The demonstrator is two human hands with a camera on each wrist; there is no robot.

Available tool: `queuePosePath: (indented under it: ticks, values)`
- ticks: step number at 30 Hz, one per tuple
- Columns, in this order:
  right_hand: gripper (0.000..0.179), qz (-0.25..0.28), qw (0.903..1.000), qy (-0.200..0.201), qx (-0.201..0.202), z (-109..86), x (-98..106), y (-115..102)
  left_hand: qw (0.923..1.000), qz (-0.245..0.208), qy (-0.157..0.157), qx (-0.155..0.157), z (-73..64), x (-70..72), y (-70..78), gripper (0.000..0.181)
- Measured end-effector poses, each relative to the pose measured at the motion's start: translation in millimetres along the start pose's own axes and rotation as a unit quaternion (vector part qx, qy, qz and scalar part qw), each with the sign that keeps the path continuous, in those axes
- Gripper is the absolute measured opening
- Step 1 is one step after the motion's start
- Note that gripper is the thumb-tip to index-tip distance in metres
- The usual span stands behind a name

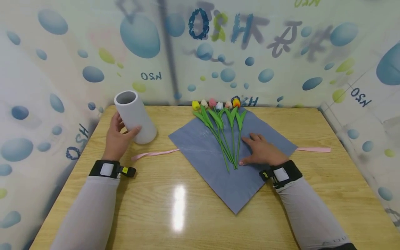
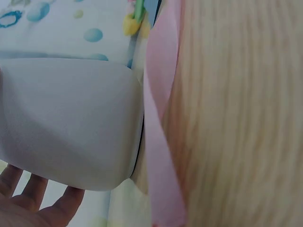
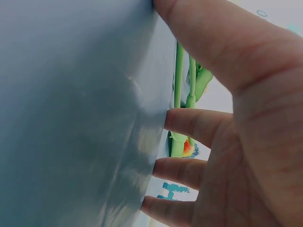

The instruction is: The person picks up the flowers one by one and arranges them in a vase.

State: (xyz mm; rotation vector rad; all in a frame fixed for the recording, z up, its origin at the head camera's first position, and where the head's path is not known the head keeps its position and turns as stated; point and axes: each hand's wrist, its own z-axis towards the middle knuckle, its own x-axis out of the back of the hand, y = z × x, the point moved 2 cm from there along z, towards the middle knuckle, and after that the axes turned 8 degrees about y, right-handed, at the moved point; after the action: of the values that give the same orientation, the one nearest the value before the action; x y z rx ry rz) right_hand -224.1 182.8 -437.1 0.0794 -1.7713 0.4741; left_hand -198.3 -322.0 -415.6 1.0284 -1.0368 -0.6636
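Note:
A white cylindrical vase [image 1: 135, 119] stands at the table's back left, its open mouth up. My left hand [image 1: 118, 137] holds it low on its left side, thumb in front; in the left wrist view several fingertips [image 2: 71, 201] show along the vase [image 2: 71, 123]. Several artificial tulips [image 1: 232, 139] with green stems and mixed-colour heads lie fanned on a grey-blue sheet of wrapping paper [image 1: 200, 149]. My right hand [image 1: 264, 151] rests on the paper just right of the stems, fingers spread. In the right wrist view its fingertips [image 3: 173, 118] touch the paper [image 3: 71, 118], pinching nothing visible.
A pink ribbon [image 1: 156, 153] comes out from under the paper on the left, passing near the vase; its other end [image 1: 314, 149] shows on the right. The wooden table [image 1: 140, 208] meets a patterned wall [image 1: 187, 76] at the back.

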Motion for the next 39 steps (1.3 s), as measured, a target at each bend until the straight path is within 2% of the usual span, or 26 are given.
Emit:
queuePosePath:
  ticks: [9,20,28,39]
  values:
    - [0.108,0.005,1.0,-0.002,0.005,0.0,0.3,2.9,0.9989,-0.018,-0.036,-0.025,-12.2,-13.2,-8.6,0.088]
    - [0.108,0.002,1.0,-0.001,0.005,-5.9,1.6,3.4,0.9959,-0.042,-0.05,-0.062,-32.4,-27.5,-4.3,0.085]
    - [0.109,0.01,0.9999,0.0,0.005,-13.3,0.8,5.8,0.9944,-0.056,-0.066,-0.061,-43.7,-30.0,-1.2,0.085]
    - [0.111,0.013,0.9999,0.005,0.002,-20.1,1.4,13.8,0.9897,-0.072,-0.089,-0.085,-54.7,-35.2,8.9,0.086]
